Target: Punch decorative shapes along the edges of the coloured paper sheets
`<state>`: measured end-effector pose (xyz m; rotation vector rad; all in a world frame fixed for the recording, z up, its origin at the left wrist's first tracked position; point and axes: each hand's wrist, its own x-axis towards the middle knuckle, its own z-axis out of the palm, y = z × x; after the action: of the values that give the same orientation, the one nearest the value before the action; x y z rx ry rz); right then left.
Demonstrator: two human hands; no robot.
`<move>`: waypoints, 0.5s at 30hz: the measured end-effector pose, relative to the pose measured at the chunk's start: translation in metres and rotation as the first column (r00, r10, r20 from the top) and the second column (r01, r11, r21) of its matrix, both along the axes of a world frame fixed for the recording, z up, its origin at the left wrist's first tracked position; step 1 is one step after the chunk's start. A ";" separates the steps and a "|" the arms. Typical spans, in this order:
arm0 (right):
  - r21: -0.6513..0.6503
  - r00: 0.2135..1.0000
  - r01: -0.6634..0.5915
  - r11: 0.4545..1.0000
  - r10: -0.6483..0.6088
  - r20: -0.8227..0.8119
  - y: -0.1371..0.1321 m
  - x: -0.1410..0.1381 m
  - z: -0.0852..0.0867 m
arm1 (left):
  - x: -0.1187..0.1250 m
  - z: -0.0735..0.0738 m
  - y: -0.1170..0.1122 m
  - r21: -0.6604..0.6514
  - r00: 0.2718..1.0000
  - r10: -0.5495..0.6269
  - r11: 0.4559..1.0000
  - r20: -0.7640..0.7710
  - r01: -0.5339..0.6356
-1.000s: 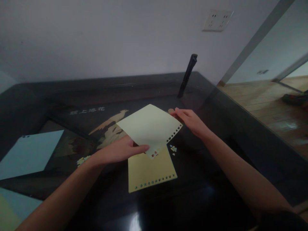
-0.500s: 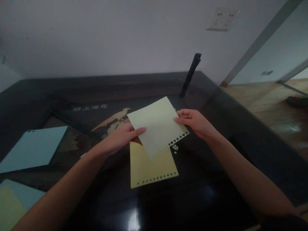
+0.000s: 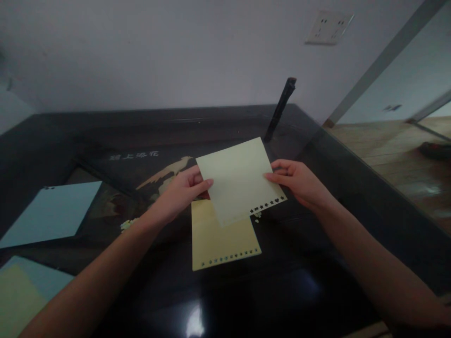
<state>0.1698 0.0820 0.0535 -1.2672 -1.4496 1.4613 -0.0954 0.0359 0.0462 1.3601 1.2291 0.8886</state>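
A pale yellow sheet of paper [image 3: 239,176] is held up between my two hands, with a row of punched stars and hearts along its lower edge. My left hand [image 3: 190,188] pinches its left side, thumb on top. At the opposite side my right hand [image 3: 292,178] grips the edge between thumb and fingers. Beneath, a darker yellow sheet [image 3: 225,244] lies on the table, its bottom edge also punched with a row of small shapes. The raised sheet covers its upper part. Small paper cut-outs [image 3: 258,217] lie beside it, partly hidden.
Light blue sheets [image 3: 52,211] lie at the left, and a yellow sheet [image 3: 17,300] overlaps another blue one near the front. More cut-outs [image 3: 128,224] sit by my left forearm. A black stick-like object [image 3: 281,110] stands at the back of the glossy dark table [image 3: 282,291].
Both hands have shifted a little to the right with the pale sheet, which has turned slightly and sits more level. The darker yellow sheet stays on the table.
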 end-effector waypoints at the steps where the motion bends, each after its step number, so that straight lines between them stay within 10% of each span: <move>1: -0.020 1.000 0.025 0.999 -0.025 -0.001 -0.001 0.006 -0.001 | 0.002 -0.001 0.000 0.053 0.999 0.028 0.998 0.017 -0.029; 6: -0.090 0.979 0.205 0.975 -0.205 0.003 -0.011 0.055 -0.005 | 0.017 -0.004 -0.007 0.457 0.971 0.204 0.881 -0.126 -0.125; 15: -0.235 0.943 0.326 0.916 -0.297 0.152 -0.040 0.115 -0.038 | 0.064 -0.029 -0.020 0.477 0.743 -0.202 0.654 -0.638 0.587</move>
<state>0.2850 0.0417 0.0154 -1.6813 -1.0836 1.4064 -0.0310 0.0157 0.0172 2.5014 0.9271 0.6256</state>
